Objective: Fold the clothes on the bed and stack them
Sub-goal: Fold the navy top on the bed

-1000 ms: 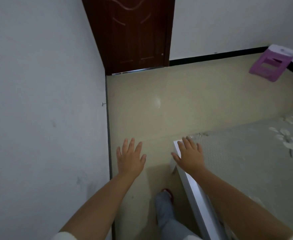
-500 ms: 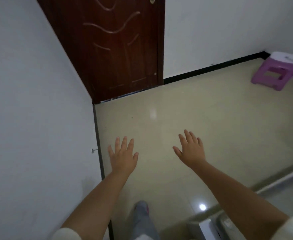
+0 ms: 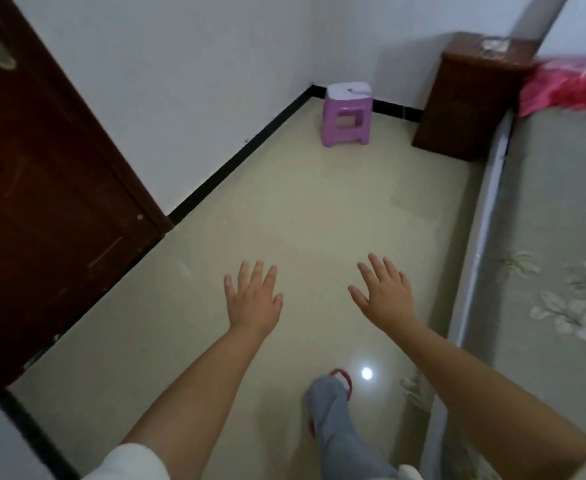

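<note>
Both hands, left hand (image 3: 253,299) and right hand (image 3: 385,294), fingers still spread, empty; bed (image 3: 554,237) now alongside right.

I see open floor (image 3: 302,220) from my hands out to twelve o'clock. The door (image 3: 42,188) walls off nine o'clock, the bed (image 3: 554,271) three o'clock. A purple stool (image 3: 346,114) and brown cabinet (image 3: 468,98) block one o'clock.

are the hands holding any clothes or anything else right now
Nothing is held. The left hand and the right hand both hover over the pale tiled floor with fingers spread and straight, touching nothing.
</note>
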A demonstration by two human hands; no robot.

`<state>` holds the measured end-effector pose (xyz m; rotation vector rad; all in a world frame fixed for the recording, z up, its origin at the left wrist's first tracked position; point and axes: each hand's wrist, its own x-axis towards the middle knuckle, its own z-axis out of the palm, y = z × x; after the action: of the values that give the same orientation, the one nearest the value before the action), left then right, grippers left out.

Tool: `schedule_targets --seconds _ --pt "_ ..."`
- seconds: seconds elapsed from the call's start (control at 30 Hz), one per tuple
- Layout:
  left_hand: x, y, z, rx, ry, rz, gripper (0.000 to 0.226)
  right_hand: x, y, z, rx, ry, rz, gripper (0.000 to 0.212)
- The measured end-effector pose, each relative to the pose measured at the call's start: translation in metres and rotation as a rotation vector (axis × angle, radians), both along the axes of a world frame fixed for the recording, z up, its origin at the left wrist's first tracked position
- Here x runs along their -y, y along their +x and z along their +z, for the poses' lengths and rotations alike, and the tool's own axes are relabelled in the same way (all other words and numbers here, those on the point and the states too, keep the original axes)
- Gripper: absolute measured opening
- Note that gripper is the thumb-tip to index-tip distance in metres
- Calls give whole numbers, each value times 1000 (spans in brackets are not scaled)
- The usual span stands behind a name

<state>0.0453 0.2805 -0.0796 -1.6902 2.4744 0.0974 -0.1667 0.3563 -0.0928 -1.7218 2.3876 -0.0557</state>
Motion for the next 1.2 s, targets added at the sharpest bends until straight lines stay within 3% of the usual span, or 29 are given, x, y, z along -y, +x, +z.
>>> schedule_targets --seconds 0.73,0.9,1.2 --pt "381 -535 43 -110 -88 -623 56 279 -455 44 -29 -295 -691 56" --pt "420 -695 55 -152 -85 -849 60 282 -570 54 -99 -230 -926 60" --pt "398 -986 23 -148 -78 -1180 58 225 -786 24 -123 -158 -1272 61"
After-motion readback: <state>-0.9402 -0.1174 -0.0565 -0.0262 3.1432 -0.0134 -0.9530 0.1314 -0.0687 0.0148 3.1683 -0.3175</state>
